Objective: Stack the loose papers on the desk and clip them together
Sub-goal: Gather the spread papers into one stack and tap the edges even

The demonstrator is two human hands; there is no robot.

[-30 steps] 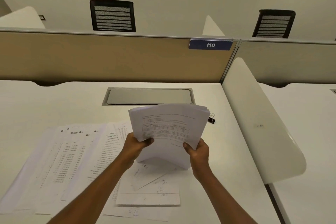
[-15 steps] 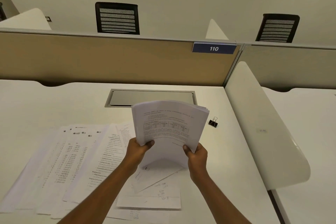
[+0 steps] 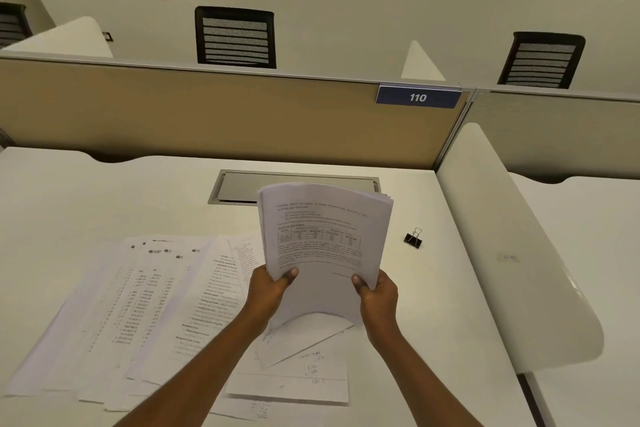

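1. Head view, grip: sheaf of papers stands near upright above the desk, printed side toward the wearer. Left hand is clamped on its lower left edge, right hand on its lower right edge, thumbs on the front face.
2. Head view, sheaf: top edge bows away and fans at the 1 o'clock corner, so the sheets are not flush. Bottom edge arches up between the hands. Risk: middle sheets, unsupported there, slide out if either grip loosens.
3. Head view, desk: loose sheets lie spread at 9 o'clock of the hands, more handwritten sheets directly beneath them. Stack judged only partly gathered. Risk: tapping the sheaf down onto these scuffs or crumples them, or squares it crookedly.
4. Head view, clip: binder clip sits on bare desk at 2 o'clock of the sheaf, well apart. Risk: reaching for it frees one hand, and a one-handed hold on a bowed sheaf likely splays it.
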